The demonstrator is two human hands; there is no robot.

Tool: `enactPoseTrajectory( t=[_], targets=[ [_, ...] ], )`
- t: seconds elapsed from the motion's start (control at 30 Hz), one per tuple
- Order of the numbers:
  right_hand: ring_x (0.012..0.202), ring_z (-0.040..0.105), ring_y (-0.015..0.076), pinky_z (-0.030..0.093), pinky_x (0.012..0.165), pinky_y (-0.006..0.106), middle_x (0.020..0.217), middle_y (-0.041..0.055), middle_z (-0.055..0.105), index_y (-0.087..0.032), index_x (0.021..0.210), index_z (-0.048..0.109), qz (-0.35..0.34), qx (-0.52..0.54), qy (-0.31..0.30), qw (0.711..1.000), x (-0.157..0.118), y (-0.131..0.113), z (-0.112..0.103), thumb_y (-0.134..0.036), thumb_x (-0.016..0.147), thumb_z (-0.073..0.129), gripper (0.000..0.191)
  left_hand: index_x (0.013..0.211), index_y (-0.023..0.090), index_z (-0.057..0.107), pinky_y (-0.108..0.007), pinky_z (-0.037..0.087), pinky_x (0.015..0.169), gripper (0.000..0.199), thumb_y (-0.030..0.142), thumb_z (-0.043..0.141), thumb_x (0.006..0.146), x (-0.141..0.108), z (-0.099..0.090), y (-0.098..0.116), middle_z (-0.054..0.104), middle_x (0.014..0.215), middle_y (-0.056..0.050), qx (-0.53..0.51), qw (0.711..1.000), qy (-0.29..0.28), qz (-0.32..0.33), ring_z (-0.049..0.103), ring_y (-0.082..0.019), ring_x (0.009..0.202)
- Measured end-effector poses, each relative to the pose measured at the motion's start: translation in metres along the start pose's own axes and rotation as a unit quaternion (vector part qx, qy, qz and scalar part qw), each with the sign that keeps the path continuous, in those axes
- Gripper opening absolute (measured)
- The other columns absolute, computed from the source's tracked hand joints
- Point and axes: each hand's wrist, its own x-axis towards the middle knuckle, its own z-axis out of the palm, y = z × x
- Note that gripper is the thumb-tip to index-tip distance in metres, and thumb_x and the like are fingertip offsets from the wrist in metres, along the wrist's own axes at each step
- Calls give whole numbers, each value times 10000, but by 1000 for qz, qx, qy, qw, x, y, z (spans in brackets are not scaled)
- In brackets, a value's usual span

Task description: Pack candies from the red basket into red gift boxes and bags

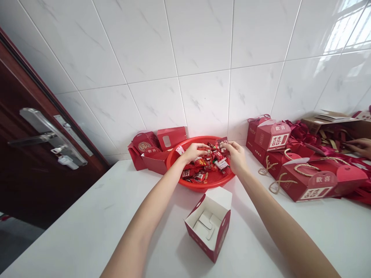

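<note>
A red plastic basket (199,187) holds wrapped candies (210,162) near the wall. Over its left part is my left hand (193,152), its fingers bent together at a small red wrapped candy. At the basket's right side my right hand (235,155) pinches a dark red packet (222,144) between thumb and fingers. An open red box (207,226) with a white inside stands on the white table in front of the basket, between my forearms; nothing lies in it.
Red boxes (165,148) lean left of the basket. Red gift boxes with rope handles (313,183), ribbons (301,133) and a cardboard box (319,121) fill the right side. Another person's hand (361,147) is at the far right. A door (34,166) stands left.
</note>
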Motion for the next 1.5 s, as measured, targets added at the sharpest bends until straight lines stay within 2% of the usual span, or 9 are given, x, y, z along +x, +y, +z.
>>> enactPoseTrajectory(
  t=[0.33,0.53,0.67,0.87,1.07,1.17,1.3,1.4,1.5],
  targets=[
    [597,489,120,393,579,262,616,-37,585,-203,647,624,-3,2,-6,1000,0,1,0,-355,558,755,220,861,125,710,-342,567,842,207,98,797,676,-3,4,4,740,806,-23,-127,992,9,-14,711,-155,743],
    [589,492,119,393,578,262,604,-38,582,-204,652,618,4,1,-6,1000,-2,-1,1,-349,566,758,219,1007,128,722,-305,549,727,193,170,692,820,-4,5,5,757,833,-45,-56,997,-35,-37,658,-134,646],
    [580,488,115,401,582,262,600,-41,579,-204,650,618,-1,8,-6,1000,-2,-1,1,-351,566,757,218,1044,136,738,-269,515,709,236,191,655,830,-6,16,-2,737,796,-37,62,990,-123,-16,666,-166,744],
    [601,516,128,424,580,269,637,-20,617,-203,651,626,8,9,-4,1000,0,1,2,-354,563,754,217,1072,192,735,-277,477,798,335,106,676,754,-15,50,-10,735,1011,-30,352,862,-361,62,662,-229,950],
    [586,512,124,427,574,266,621,-28,607,-205,642,610,8,3,-7,1000,1,1,1,-361,560,761,233,1040,232,730,-278,462,752,269,196,677,779,-12,56,-4,739,974,-37,492,809,-317,53,664,-235,897],
    [594,519,122,434,583,261,636,-27,616,-202,649,622,3,3,-9,1000,0,0,1,-356,564,759,223,943,250,761,-306,477,776,260,213,751,686,-10,50,-6,750,931,-46,500,825,-263,26,679,-277,894],
    [586,518,124,437,567,260,625,-27,611,-207,638,616,3,7,-6,1000,-1,-2,2,-370,549,762,236,856,212,782,-320,496,789,184,151,702,703,-8,39,-5,738,791,-58,396,892,-217,21,687,-266,817],
    [589,527,128,440,551,259,641,-23,621,-212,647,609,8,17,-2,1000,-1,-4,2,-392,531,769,268,944,177,780,-323,525,794,214,216,714,744,-10,28,3,749,841,-59,213,966,-149,-2,683,-237,827],
    [557,508,125,421,511,255,610,-26,593,-213,631,592,21,23,-8,999,-2,-9,2,-401,521,777,286,1006,154,774,-320,550,785,292,302,764,754,-22,18,13,751,963,-80,-14,995,-96,-28,677,-210,870]
  ],
)
